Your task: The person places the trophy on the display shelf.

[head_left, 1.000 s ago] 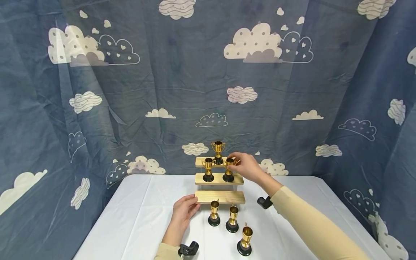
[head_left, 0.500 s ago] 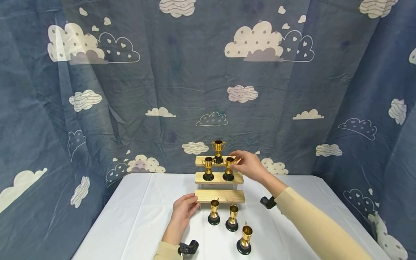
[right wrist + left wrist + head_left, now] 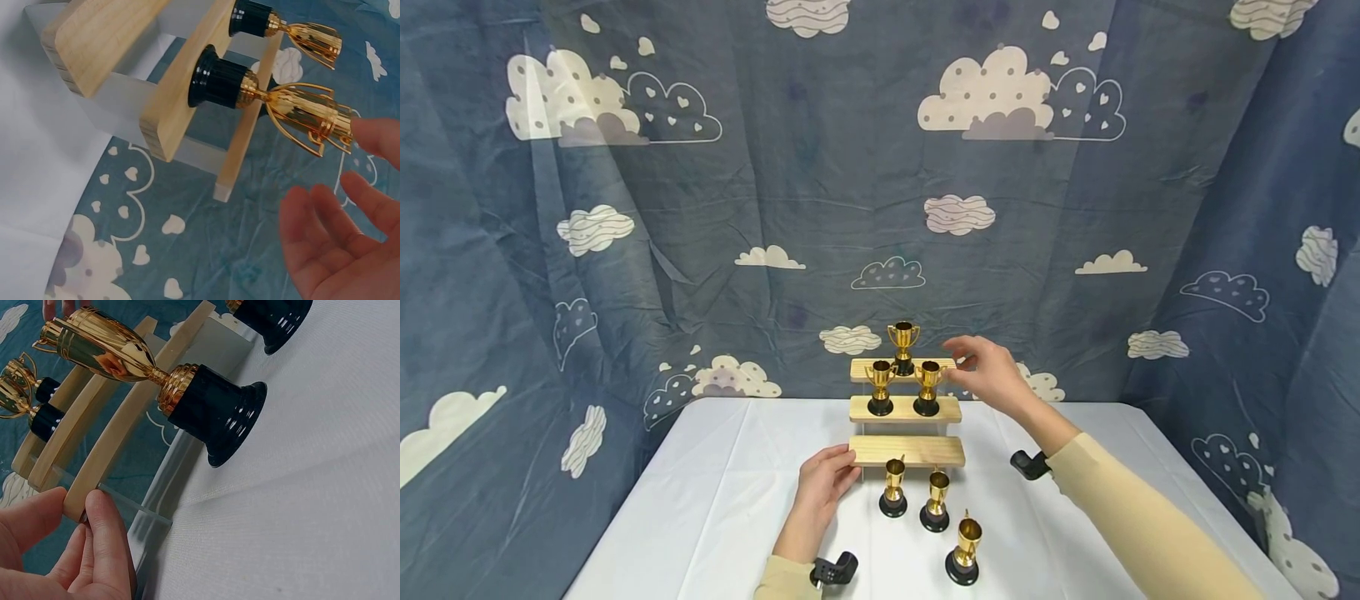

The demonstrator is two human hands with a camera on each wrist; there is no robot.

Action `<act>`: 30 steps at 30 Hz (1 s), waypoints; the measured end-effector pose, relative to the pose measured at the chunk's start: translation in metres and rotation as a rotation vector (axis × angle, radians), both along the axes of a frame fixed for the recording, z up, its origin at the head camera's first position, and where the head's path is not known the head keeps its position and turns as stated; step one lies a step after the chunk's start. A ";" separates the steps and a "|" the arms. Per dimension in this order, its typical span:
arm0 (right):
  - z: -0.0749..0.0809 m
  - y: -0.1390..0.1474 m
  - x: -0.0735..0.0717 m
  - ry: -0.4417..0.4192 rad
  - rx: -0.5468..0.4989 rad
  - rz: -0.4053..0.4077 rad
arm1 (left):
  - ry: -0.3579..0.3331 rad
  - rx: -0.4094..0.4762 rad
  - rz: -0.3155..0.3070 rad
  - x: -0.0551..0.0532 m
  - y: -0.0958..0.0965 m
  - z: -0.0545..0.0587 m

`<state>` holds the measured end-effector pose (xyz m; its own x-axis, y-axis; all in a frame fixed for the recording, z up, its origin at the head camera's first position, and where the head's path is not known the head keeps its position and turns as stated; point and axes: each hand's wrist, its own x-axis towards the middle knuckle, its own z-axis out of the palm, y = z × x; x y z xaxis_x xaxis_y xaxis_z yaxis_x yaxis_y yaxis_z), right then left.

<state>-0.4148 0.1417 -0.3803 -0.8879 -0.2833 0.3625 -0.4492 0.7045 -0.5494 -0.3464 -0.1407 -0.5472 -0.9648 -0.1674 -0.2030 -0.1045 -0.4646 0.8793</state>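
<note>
A three-tier wooden stand (image 3: 908,451) is on the table, one gold trophy cup (image 3: 903,340) on its top shelf and two on the middle shelf. Thumb and fingers of my left hand (image 3: 822,487) pinch the left end of the lowest shelf, as the left wrist view also shows. My right hand (image 3: 990,372) is beside the right-hand trophy cup (image 3: 928,385) of the middle shelf, fingers loosely bent and holding nothing. In the right wrist view that cup (image 3: 300,112) stands apart from the fingers, though the thumb overlaps its rim.
In front of the stand, three more trophy cups with black bases stand on the white table (image 3: 737,500): a near one (image 3: 964,552), a middle one (image 3: 936,502) and a far one (image 3: 892,489). A blue cloud-print cloth (image 3: 820,208) hangs behind.
My right hand has let go of the right-hand trophy cup on the middle shelf and drawn away to the right. The left hand keeps its pinch on the lowest shelf.
</note>
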 end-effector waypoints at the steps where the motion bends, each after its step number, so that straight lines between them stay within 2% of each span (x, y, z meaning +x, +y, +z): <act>1: 0.001 0.001 0.001 0.004 0.000 -0.004 | -0.004 0.005 0.001 0.000 0.000 0.000; 10: 0.010 0.009 0.013 0.019 -0.026 -0.030 | -0.006 0.001 0.001 0.000 0.001 0.001; 18: 0.007 0.012 0.025 0.041 -0.035 -0.014 | 0.012 0.006 -0.028 0.003 -0.001 0.001; 22: 0.006 0.011 0.032 0.042 -0.041 -0.007 | 0.009 0.007 -0.023 0.003 -0.001 0.002; 26: 0.006 0.008 0.039 0.042 -0.050 0.020 | -0.008 0.004 -0.008 0.002 -0.001 0.003; 30: 0.004 0.005 0.044 0.046 -0.023 0.085 | -0.004 0.011 -0.015 0.003 0.000 0.002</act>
<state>-0.3704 0.1464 -0.3764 -0.8430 -0.3484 0.4098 -0.5323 0.6501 -0.5422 -0.3435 -0.1411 -0.5451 -0.9663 -0.1506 -0.2089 -0.1152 -0.4727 0.8737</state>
